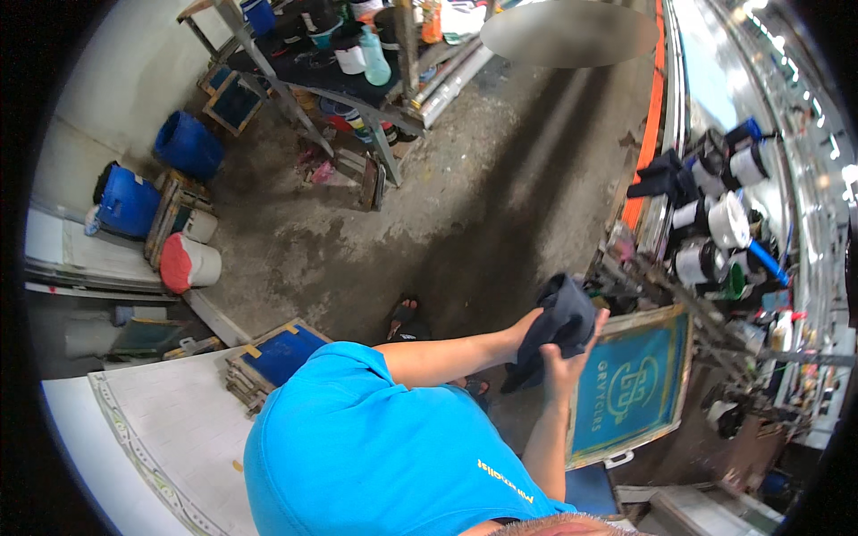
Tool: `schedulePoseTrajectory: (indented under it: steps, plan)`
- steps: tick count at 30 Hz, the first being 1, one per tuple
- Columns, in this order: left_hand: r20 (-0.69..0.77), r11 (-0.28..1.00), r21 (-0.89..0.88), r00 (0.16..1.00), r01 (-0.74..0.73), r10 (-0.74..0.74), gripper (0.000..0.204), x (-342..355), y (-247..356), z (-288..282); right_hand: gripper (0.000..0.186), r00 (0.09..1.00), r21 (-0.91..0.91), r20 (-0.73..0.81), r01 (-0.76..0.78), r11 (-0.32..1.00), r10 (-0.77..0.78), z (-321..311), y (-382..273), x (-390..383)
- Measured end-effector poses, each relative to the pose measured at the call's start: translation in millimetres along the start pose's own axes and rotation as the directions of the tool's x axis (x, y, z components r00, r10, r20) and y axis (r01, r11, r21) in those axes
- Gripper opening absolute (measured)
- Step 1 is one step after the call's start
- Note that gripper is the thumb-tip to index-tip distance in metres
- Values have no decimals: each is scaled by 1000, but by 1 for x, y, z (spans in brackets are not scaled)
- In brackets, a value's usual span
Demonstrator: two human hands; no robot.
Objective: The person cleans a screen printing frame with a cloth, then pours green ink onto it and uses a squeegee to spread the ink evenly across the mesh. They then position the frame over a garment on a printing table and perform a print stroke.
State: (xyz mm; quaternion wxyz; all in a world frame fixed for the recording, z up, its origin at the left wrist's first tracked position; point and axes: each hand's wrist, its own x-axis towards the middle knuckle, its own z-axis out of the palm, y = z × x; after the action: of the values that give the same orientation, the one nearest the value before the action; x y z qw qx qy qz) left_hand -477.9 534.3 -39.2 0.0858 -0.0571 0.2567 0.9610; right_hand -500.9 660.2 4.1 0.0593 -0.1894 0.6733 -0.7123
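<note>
A bunched dark cloth (pixel 565 308) hangs in front of me, gathered between my two hands. My left hand (pixel 527 329) grips its left side, with the fingers partly hidden by the folds. On the near right side, my right hand (pixel 567 364) holds the cloth between thumb and fingers. Just right of my right forearm stands a screen-printing frame (pixel 675 420) with a teal mesh and a yellowish design. The cloth's lower end dangles toward the floor, beside my left hand.
Tubs and cans, among them a white bucket (pixel 728 221), crowd the right-hand bench. Blue drums (pixel 188 146) and a red-topped white bucket (pixel 204 266) line the left wall. A loaded worktable (pixel 380 105) stands ahead. Stacked frames (pixel 243 380) lie left of my body.
</note>
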Motion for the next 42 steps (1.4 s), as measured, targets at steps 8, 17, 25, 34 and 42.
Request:
schedulePoseTrajectory:
  steps: [8, 17, 25, 34, 42]
  plan:
    - [-28, 774, 548, 918, -316, 395, 24, -21, 118, -17, 31, 941, 193, -197, -238, 952, 275, 140, -21, 56]
    - [-68, 204, 977, 800, -69, 597, 35, -38, 154, -95, 40, 740, 519, 128, -617, 592, 660, 178, 96, 100]
    - [66, 1, 996, 765, -87, 640, 55, -138, 148, -253, 59, 703, 490, 351, -701, 518, 619, 216, 179, 112]
    - [-946, 989, -83, 320, -121, -41, 54, -137, 266, -644, 57, 398, 214, 139, -906, 365, 907, 327, 177, 74]
    - [-878, 525, -479, 373, -704, -300, 61, -46, 310, -816, 60, 101, 54, -253, -992, 118, 962, 435, 186, 70]
